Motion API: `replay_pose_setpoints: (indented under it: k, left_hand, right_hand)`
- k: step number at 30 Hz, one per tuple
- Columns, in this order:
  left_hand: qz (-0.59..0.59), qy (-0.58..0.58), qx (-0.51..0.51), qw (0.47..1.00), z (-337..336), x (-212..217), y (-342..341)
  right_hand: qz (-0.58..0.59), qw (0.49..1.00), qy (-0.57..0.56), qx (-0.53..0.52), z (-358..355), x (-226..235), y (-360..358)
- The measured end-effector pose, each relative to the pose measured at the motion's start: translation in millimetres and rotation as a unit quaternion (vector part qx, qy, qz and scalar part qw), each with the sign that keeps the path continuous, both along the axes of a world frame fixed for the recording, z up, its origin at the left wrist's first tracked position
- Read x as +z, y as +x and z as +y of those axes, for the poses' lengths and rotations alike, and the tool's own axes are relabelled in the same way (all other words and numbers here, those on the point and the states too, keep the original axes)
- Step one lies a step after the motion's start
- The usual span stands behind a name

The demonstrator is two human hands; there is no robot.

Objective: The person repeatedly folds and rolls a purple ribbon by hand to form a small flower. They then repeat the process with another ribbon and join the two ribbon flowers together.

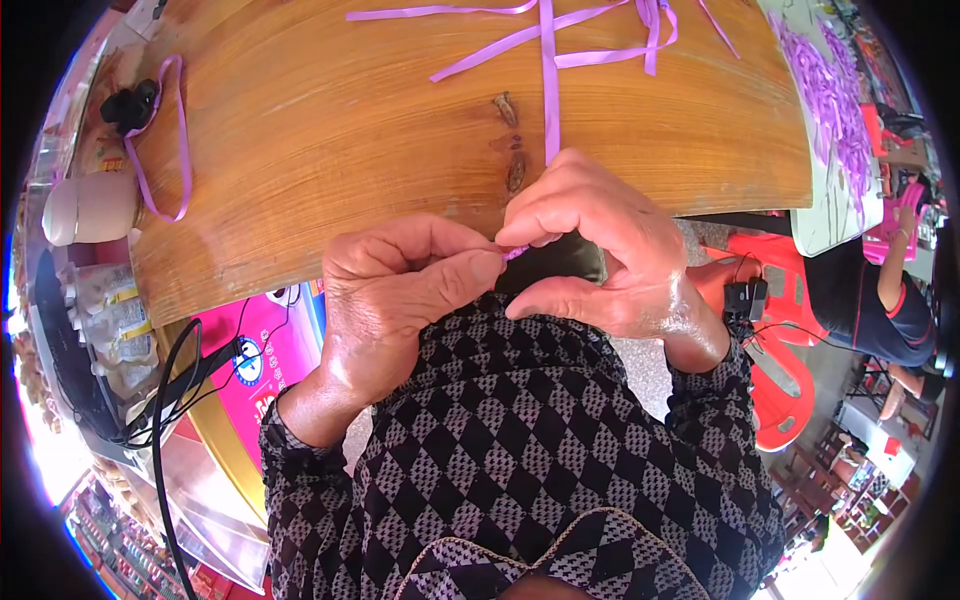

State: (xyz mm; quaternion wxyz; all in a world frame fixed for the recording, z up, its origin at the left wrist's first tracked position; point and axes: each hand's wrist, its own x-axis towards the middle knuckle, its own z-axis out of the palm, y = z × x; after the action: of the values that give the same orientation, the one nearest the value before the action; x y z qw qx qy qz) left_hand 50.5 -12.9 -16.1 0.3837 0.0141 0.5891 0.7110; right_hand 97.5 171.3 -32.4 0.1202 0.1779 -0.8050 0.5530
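- Two bare hands, yours, meet at the near edge of a wooden table (pixel 300 130), a small purple piece (pixel 516 252) between their fingertips.
- Your left hand (pixel 395 288) clamps that piece, thumb and index finger pressed together.
- Your right hand (pixel 612 245) rests its curled fingertips at the same piece, thumb spread apart below; whether those fingers grip it cannot be told.
- One long purple ribbon (pixel 551 100) runs down the tabletop toward you, dropping from sight behind your right hand.
- Beyond, loose ribbon strips (pixel 490 51) cross it; far left, a looped ribbon (pixel 184 160) lies by a black object (pixel 126 110).
- To your right, a purple ribbon heap (pixel 845 110) covers part of a pale table (pixel 835 228), near a co-worker (pixel 885 325) in dark clothing.
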Motion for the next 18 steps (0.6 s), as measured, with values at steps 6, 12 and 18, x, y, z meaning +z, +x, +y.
replay_pose_setpoints:
  k: [6,12,18]
  left_hand:
    - [0.049,-0.02,-0.028,0.998,1,-5,1]
    - [-0.007,0.036,-0.106,0.994,-5,-10,-1]
    - [0.062,-0.031,-0.174,0.982,-14,-2,-3]
  right_hand:
    - [-0.009,0.999,-0.01,0.038,-1,-3,-5]
    - [-0.147,0.982,-0.078,0.093,0,3,2]
    - [-0.27,0.948,-0.119,0.12,-3,4,12]
